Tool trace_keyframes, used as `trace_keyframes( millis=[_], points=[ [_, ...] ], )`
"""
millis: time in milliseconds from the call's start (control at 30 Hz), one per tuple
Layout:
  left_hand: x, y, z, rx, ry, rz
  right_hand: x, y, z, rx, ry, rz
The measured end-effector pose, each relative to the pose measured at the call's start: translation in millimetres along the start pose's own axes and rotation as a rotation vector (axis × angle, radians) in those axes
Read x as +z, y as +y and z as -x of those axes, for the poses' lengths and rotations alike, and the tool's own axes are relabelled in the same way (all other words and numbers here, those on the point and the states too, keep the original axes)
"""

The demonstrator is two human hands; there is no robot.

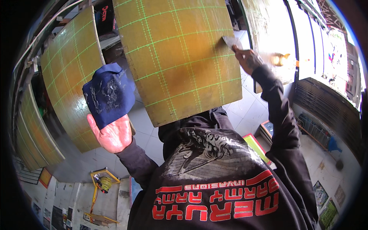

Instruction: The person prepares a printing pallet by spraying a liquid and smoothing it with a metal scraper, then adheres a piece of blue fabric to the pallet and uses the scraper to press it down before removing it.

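My left hand (115,136) is palm up at the left, bearing a piece of dark blue cloth (108,92). The cloth covers its fingers, and whitish, glossy smears mark its upper face. Up at the right, my right hand (247,59) has its fingers closed round a flat grey scraper (231,41). The scraper's blade lies over the right edge of a yellow-brown board (184,69) in front of me; whether it touches is hard to tell. Green grid lines, some solid and some dashed, run across this board.
Similar yellow-brown boards stand at left, one nearer (71,76) and one farther (32,126). A brightly lit pale board (270,27) is at right. A yellow metal frame (94,195) stands at lower left on the tiled floor (247,105). Dark slats (326,109) line the right side.
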State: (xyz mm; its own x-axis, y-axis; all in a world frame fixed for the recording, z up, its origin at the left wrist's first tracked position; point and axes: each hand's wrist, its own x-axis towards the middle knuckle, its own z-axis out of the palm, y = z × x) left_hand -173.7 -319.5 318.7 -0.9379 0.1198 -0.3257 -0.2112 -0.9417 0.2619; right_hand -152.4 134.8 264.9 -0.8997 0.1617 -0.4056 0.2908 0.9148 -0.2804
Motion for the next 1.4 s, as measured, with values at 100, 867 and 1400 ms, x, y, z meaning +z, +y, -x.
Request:
trace_keyframes(
  millis=[100, 867, 1400],
  points=[
    [1, -10, 9, 0.036, -0.002, 0.045, -19, 13, -62, -0.084, -0.046, 0.208],
    [2, -118, 160, 0.574, 0.133, 0.105, -154, 12, -162, -0.561, 0.085, -0.075],
    [5, -204, 257, 0.780, 0.217, 0.125, -208, -63, -292, -0.650, -0.484, 0.583]
  ],
)
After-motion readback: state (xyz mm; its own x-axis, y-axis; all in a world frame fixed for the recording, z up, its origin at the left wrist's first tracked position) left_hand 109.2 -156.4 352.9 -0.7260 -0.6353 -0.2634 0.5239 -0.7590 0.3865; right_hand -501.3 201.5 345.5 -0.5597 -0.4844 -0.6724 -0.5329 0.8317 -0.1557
